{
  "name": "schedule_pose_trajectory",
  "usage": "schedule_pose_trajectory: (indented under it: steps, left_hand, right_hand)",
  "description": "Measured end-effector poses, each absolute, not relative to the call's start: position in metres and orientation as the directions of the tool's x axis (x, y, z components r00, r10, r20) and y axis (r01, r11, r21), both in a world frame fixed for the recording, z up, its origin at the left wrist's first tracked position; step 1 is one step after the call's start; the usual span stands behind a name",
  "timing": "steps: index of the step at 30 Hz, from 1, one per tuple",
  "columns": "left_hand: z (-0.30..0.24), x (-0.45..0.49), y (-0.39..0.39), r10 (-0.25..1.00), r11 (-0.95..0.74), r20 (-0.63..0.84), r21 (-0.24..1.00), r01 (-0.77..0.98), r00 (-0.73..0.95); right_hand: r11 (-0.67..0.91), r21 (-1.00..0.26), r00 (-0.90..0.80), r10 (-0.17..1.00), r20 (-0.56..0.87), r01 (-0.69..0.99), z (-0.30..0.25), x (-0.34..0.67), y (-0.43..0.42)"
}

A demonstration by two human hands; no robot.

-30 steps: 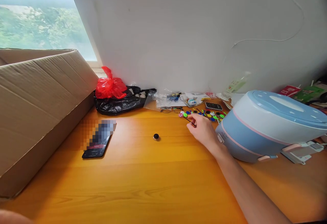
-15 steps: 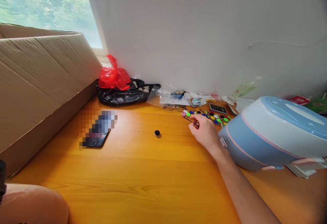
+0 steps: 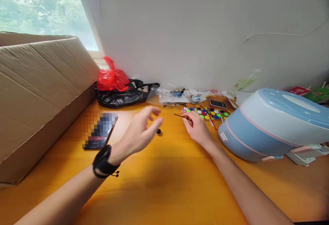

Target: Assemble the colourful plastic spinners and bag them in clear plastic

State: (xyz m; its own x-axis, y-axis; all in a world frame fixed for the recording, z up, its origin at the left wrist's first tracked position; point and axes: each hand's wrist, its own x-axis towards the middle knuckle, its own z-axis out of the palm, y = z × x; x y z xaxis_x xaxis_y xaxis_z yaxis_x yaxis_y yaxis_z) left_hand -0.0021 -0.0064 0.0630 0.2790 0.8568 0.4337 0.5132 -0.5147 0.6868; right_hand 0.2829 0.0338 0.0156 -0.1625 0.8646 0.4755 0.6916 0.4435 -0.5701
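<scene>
My right hand (image 3: 197, 127) pinches a thin dark stick (image 3: 178, 115), whose free end points left over the table. Just behind that hand lies a spread of colourful small pieces, round buttons (image 3: 202, 113) and thin sticks among them. My left hand (image 3: 138, 129), a black band on its wrist, is in the air with thumb and fingers apart and nothing between them. Close to its thumb, a small black-topped round object (image 3: 158, 132) rests on the wooden table (image 3: 164, 184); I cannot make out its kind.
A phone (image 3: 99, 136), partly blurred out, lies on the left beside a large cardboard box (image 3: 46, 98). A blue and white rice cooker (image 3: 259, 129) stands at right. Along the wall are a red plastic bag (image 3: 111, 79), a black bag (image 3: 115, 98), glasses (image 3: 177, 105) and a small dark device (image 3: 218, 104).
My left hand has come up from the lower left corner to beside the small round object. The right hand has shifted slightly left, still pinching the stick. The view has turned a little.
</scene>
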Motion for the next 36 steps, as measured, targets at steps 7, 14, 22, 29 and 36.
schedule_pose_trajectory:
  steps: [7, 14, 22, 29, 36]
  left_hand:
    - [0.010, -0.001, 0.000, 0.871, -0.479, 0.292, 0.682, 0.553, 0.394]
    - [0.012, 0.001, -0.006, 0.902, -0.301, 0.211, 0.933, 0.198, 0.377]
    - [0.006, 0.003, -0.006, 0.927, -0.111, 0.104, 0.994, 0.000, 0.359]
    - [0.019, 0.005, -0.009, 0.914, -0.158, 0.115, 0.984, 0.079, 0.389]
    - [0.017, 0.004, -0.009, 0.900, -0.153, 0.115, 0.986, 0.059, 0.420]
  right_hand:
    - [0.247, -0.805, -0.114, 0.969, 0.221, 0.539, 0.003, 0.256, 0.027]
    - [0.321, -0.898, -0.258, 0.934, 0.247, 0.302, 0.008, 0.231, 0.006]
    - [0.344, -0.894, -0.336, 0.910, 0.243, 0.287, 0.013, 0.219, -0.014]
    - [0.407, -0.887, -0.345, 0.882, 0.320, 0.219, 0.003, 0.212, -0.017]
    - [0.434, -0.873, -0.324, 0.877, 0.354, 0.223, -0.001, 0.213, -0.018]
